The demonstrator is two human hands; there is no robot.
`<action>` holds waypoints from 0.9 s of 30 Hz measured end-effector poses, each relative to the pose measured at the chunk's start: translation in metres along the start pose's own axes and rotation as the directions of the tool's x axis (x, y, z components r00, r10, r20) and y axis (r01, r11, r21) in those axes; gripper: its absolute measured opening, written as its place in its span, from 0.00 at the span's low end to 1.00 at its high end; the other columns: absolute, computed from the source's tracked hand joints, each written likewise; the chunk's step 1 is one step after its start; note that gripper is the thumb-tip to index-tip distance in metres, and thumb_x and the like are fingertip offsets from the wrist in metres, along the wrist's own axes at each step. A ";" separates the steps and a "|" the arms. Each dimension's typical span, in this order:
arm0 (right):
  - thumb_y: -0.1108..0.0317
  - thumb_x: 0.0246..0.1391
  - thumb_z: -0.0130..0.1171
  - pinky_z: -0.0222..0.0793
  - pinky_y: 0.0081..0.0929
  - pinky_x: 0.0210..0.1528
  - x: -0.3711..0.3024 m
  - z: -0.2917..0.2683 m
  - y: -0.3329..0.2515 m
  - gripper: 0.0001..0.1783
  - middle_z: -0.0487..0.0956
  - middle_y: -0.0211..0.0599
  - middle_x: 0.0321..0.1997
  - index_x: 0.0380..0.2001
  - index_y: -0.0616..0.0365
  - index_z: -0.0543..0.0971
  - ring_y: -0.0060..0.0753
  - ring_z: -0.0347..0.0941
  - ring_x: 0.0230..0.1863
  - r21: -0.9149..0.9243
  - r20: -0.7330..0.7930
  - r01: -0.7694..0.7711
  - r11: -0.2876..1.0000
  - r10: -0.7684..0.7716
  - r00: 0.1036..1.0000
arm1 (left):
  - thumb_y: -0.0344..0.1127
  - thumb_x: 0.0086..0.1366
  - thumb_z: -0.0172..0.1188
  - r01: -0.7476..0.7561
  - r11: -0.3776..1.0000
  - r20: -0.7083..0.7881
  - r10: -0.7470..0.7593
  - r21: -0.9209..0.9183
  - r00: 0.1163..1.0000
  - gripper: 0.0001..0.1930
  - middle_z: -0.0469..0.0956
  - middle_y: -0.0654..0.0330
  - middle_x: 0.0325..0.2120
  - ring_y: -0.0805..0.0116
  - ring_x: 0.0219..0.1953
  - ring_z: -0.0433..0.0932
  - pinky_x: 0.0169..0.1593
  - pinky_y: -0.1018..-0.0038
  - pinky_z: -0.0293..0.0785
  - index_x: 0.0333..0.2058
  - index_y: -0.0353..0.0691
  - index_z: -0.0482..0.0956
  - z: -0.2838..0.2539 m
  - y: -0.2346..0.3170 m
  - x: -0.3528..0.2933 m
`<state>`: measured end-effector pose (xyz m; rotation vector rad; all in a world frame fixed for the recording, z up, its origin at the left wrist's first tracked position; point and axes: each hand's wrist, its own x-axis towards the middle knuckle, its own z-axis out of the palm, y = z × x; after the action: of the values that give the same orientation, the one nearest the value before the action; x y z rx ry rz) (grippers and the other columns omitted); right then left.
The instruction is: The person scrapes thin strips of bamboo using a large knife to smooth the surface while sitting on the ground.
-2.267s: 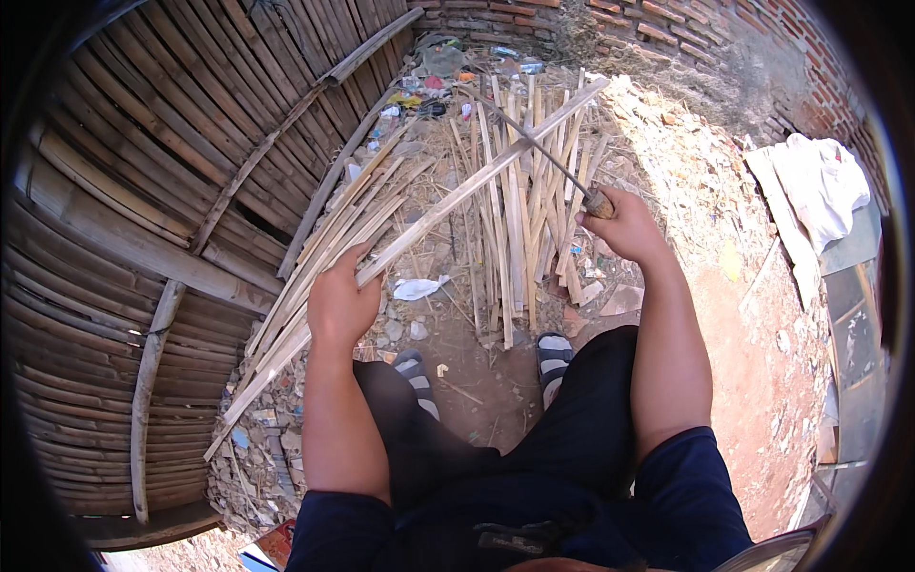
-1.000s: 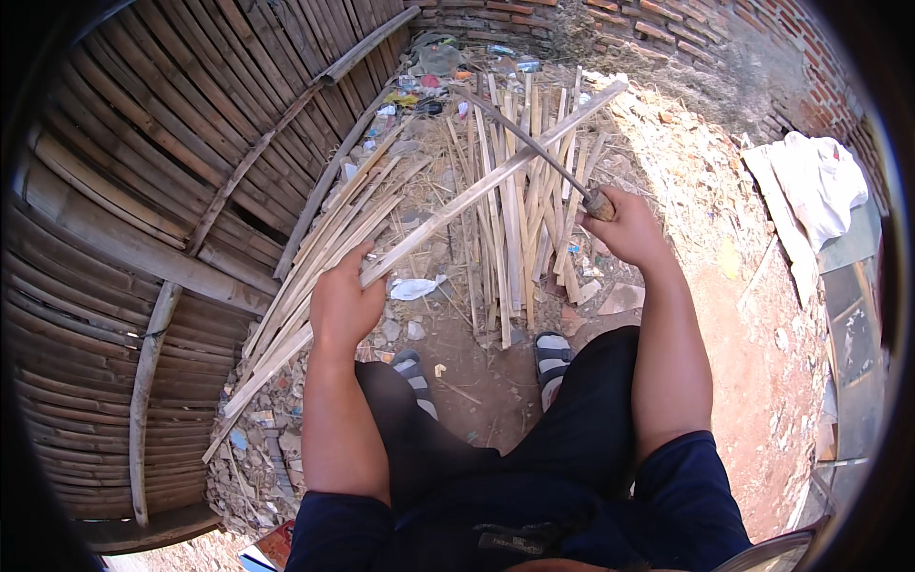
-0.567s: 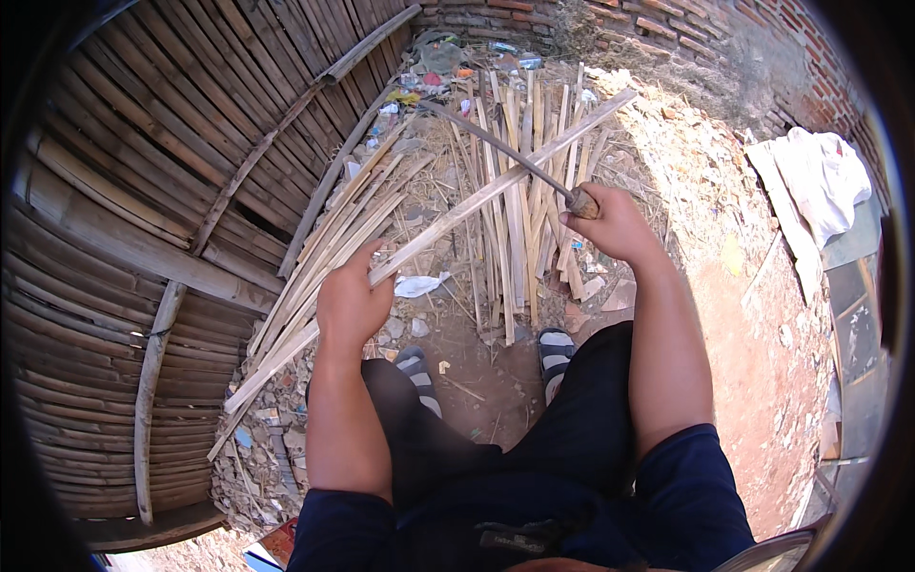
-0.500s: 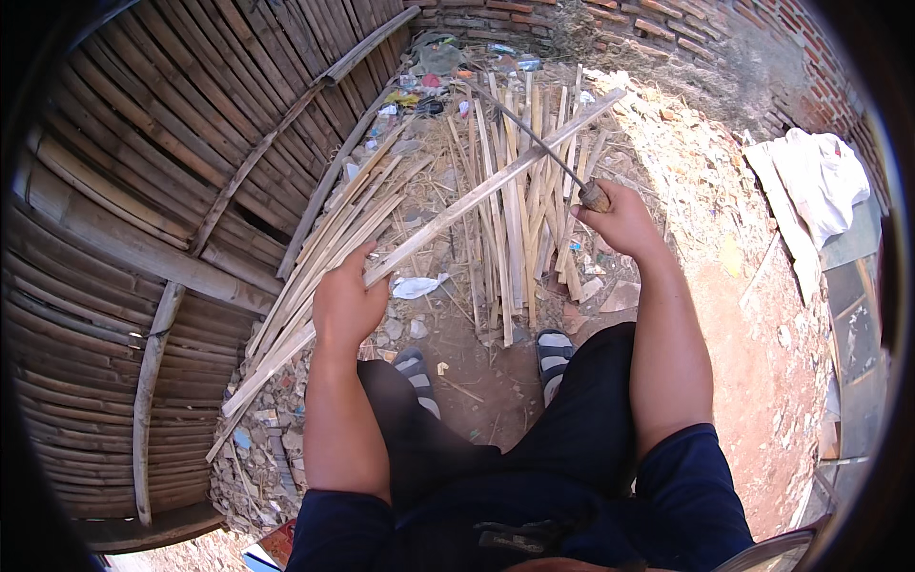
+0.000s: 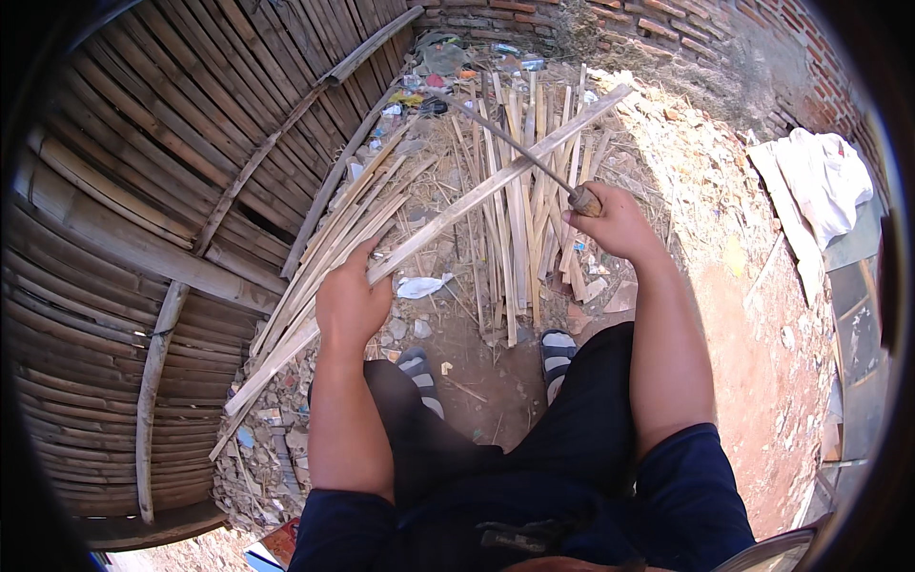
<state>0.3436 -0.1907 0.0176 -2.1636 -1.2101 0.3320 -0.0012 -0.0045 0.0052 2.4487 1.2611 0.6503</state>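
My left hand (image 5: 353, 300) is closed around a long, flat bamboo strip (image 5: 457, 209). The strip slants from the lower left to the upper right, past both sides of my grip. In my right hand (image 5: 615, 224) is the wooden handle of a long-bladed knife (image 5: 515, 145), its thin dark blade pointing up and left. That blade crosses the strip near its far part; whether it touches is hard to tell. Below lies a loose pile of split bamboo strips (image 5: 519, 243), and another bundle of strips (image 5: 334, 229) rests on the left beyond my left hand.
A slatted bamboo wall (image 5: 181, 124) rises on the left, and a brick wall (image 5: 686, 29) stands at the back. Rubble and litter cover the ground. White cloth (image 5: 824, 181) hangs at the right. My sandalled feet (image 5: 556, 348) are near the pile's close end.
My right hand has shifted slightly left and down with the knife, so the blade now crosses the strip a little nearer to me. My left hand keeps its grip on the strip.
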 end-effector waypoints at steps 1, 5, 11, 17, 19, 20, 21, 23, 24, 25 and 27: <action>0.54 0.56 0.74 0.77 0.46 0.45 0.000 -0.003 0.005 0.19 0.84 0.49 0.34 0.42 0.58 0.84 0.53 0.83 0.39 0.035 -0.029 -0.032 0.999 0.033 0.999 | 0.38 0.59 0.69 0.004 1.000 -0.002 -0.004 -0.004 1.000 0.28 0.86 0.43 0.32 0.41 0.37 0.86 0.44 0.53 0.80 0.60 0.47 0.83 0.000 -0.003 0.000; 0.54 0.56 0.73 0.77 0.48 0.45 -0.007 -0.003 -0.004 0.20 0.85 0.51 0.35 0.43 0.58 0.85 0.55 0.83 0.40 0.007 -0.010 -0.056 0.998 0.056 0.998 | 0.38 0.60 0.70 -0.005 0.999 -0.008 0.004 -0.034 1.000 0.27 0.85 0.44 0.32 0.42 0.36 0.86 0.43 0.56 0.80 0.60 0.47 0.84 0.004 -0.008 0.001; 0.55 0.53 0.76 0.75 0.50 0.38 -0.028 0.026 -0.050 0.19 0.82 0.51 0.27 0.36 0.57 0.82 0.59 0.81 0.34 -0.188 0.201 0.280 0.941 -0.243 0.949 | 0.38 0.60 0.68 -0.015 1.000 0.040 0.015 0.015 0.999 0.26 0.86 0.43 0.30 0.40 0.36 0.86 0.43 0.52 0.81 0.59 0.45 0.84 0.017 -0.002 0.002; 0.54 0.55 0.74 0.76 0.50 0.45 -0.006 0.003 -0.018 0.20 0.84 0.51 0.33 0.43 0.57 0.84 0.57 0.83 0.40 -0.092 0.127 0.088 0.992 -0.076 0.989 | 0.39 0.60 0.70 0.006 0.999 0.041 -0.004 -0.036 0.999 0.27 0.86 0.43 0.32 0.41 0.37 0.86 0.44 0.54 0.80 0.59 0.47 0.83 0.002 0.000 -0.002; 0.54 0.56 0.73 0.76 0.47 0.46 -0.004 -0.007 0.002 0.21 0.84 0.50 0.33 0.43 0.59 0.84 0.54 0.83 0.39 0.012 -0.025 -0.018 1.000 0.018 1.000 | 0.39 0.60 0.71 0.008 1.000 0.019 -0.007 -0.031 1.000 0.27 0.85 0.42 0.33 0.41 0.38 0.86 0.45 0.55 0.80 0.59 0.47 0.84 0.002 -0.006 -0.001; 0.54 0.56 0.73 0.76 0.46 0.46 -0.003 -0.009 0.008 0.21 0.84 0.50 0.33 0.43 0.60 0.84 0.53 0.83 0.39 0.069 -0.098 -0.066 0.995 0.072 0.993 | 0.39 0.60 0.71 0.015 0.999 0.022 -0.014 -0.028 1.000 0.27 0.85 0.42 0.33 0.41 0.38 0.86 0.45 0.55 0.80 0.60 0.47 0.84 0.002 -0.008 0.000; 0.54 0.56 0.73 0.76 0.46 0.46 -0.003 -0.010 0.012 0.21 0.84 0.49 0.33 0.43 0.60 0.84 0.52 0.83 0.39 0.044 -0.082 -0.086 0.995 0.089 0.993 | 0.39 0.60 0.71 0.020 0.999 0.026 -0.019 -0.027 0.999 0.27 0.85 0.42 0.34 0.41 0.39 0.86 0.45 0.55 0.80 0.60 0.47 0.84 0.003 -0.008 0.000; 0.54 0.57 0.73 0.76 0.45 0.47 -0.008 -0.010 0.002 0.21 0.84 0.47 0.33 0.43 0.60 0.84 0.50 0.83 0.39 -0.001 -0.044 -0.123 0.992 0.123 0.991 | 0.40 0.60 0.70 0.026 0.999 0.032 -0.025 -0.030 0.999 0.27 0.87 0.43 0.34 0.41 0.40 0.86 0.46 0.54 0.81 0.60 0.47 0.83 0.004 -0.005 0.001; 0.54 0.56 0.73 0.77 0.46 0.46 -0.012 -0.010 -0.008 0.21 0.84 0.51 0.33 0.43 0.60 0.84 0.53 0.83 0.40 -0.014 0.018 -0.092 0.996 0.093 0.996 | 0.40 0.60 0.70 0.029 0.999 0.037 -0.028 -0.032 0.999 0.28 0.87 0.44 0.34 0.41 0.40 0.86 0.47 0.53 0.81 0.60 0.47 0.83 0.005 -0.003 0.001; 0.54 0.56 0.73 0.77 0.46 0.46 -0.015 -0.006 -0.014 0.21 0.84 0.52 0.33 0.42 0.60 0.84 0.55 0.83 0.40 -0.070 0.059 -0.017 0.997 0.021 0.998 | 0.40 0.60 0.70 0.026 0.999 0.048 -0.024 -0.042 0.999 0.28 0.87 0.43 0.35 0.41 0.41 0.86 0.47 0.53 0.81 0.60 0.47 0.83 0.007 -0.001 0.001; 0.53 0.56 0.73 0.76 0.48 0.45 -0.019 0.006 -0.024 0.20 0.84 0.53 0.32 0.41 0.58 0.84 0.58 0.83 0.40 -0.163 0.153 0.141 0.977 -0.116 0.981 | 0.41 0.61 0.69 0.021 0.998 0.069 -0.017 -0.054 0.997 0.27 0.87 0.42 0.35 0.41 0.42 0.86 0.47 0.52 0.81 0.60 0.46 0.83 0.009 0.002 0.002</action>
<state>0.3143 -0.1952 0.0268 -2.2248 -1.5023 0.3422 0.0060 -0.0048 -0.0010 2.3908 1.2224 0.5824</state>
